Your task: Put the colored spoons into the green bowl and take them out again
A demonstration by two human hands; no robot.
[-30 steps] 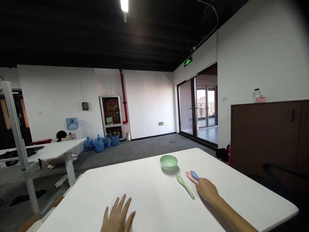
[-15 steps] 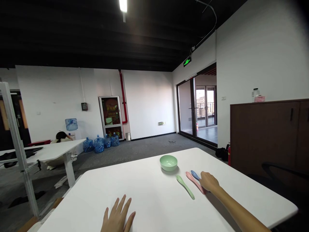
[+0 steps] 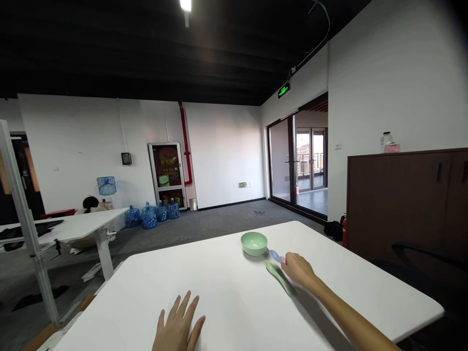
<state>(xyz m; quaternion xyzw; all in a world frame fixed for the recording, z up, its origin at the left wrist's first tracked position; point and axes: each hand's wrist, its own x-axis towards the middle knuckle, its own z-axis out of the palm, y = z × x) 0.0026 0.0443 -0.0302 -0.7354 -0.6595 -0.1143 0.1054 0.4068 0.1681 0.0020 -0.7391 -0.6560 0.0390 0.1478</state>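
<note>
My right hand is closed around a blue spoon, whose bowl end sticks out to the left, close to the green bowl. The hand is over the spot of the pink spoon; only a bit of pink shows by the fingertips, the rest being hidden. Just left of the hand, a green spoon lies slanted on the white table. My left hand rests flat on the table at the lower middle, fingers spread, holding nothing.
A brown cabinet and a dark chair stand to the right of the table. Several blue water bottles are on the floor at the back left. Near the other white table, a person is partly visible.
My right hand has moved left with the blue spoon, bringing it near the green bowl and covering most of the pink spoon. My left hand stays in place.
</note>
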